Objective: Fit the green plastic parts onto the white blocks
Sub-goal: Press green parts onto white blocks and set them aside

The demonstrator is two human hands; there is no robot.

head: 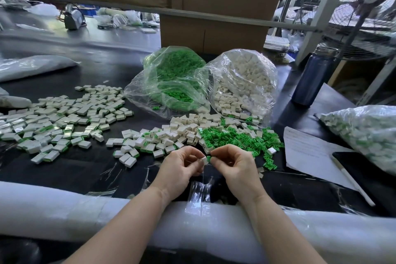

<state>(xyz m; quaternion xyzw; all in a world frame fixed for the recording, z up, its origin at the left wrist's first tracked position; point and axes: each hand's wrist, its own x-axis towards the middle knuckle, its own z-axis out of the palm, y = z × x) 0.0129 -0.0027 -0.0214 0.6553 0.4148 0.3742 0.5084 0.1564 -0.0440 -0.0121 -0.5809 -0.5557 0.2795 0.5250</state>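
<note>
Above table edge, left hand (pixel 182 165) pinches white block (pixel 204 160), right hand (pixel 232 164) green part (pixel 209 158).

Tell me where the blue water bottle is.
In the head view, the blue water bottle stands upright at the table's far right, just right of the clear bag of white blocks and beyond the paper sheet.

L hand (pixel 182 165) & R hand (pixel 232 165) fingertip-to-fingertip at centre, fingers curled, pinching; forearms bare.
</note>
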